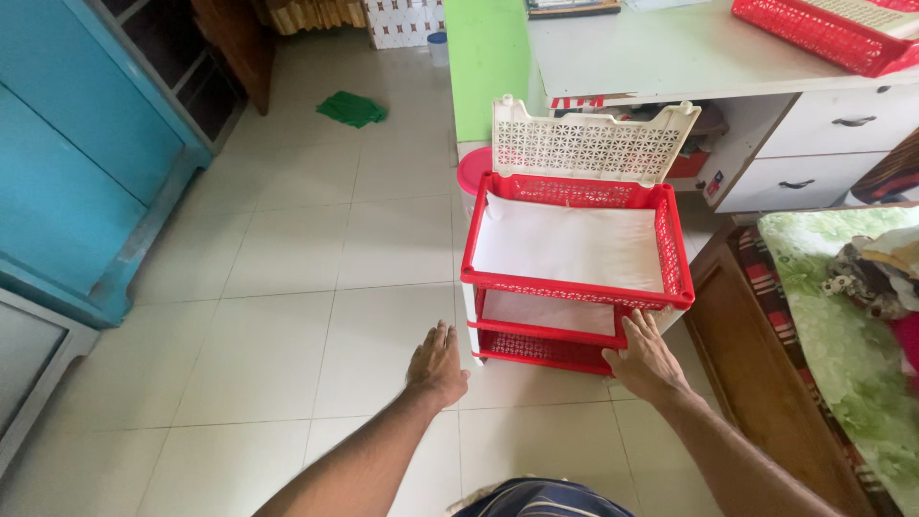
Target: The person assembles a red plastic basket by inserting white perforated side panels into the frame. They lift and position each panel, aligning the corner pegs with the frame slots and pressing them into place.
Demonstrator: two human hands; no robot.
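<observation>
While right hand (647, 360) fingers (639, 324) touch red rack (574, 287), left hand (436, 366) beside it

a green cloth (351, 108) lies on the tiled floor (287, 287) near a blue cabinet (67, 163).

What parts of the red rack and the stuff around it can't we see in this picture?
All in the head view:
- Lower shelves of the red rack: mostly covered by the top tray and its white liner.
- Right hand: fingertips lie at the rack's lower rim; grip unclear.
- Pink round thing: half hidden behind the rack.
- Red basket on the desk: cut off by the top edge.
- Left hand: palm faces down, underside unseen.
</observation>
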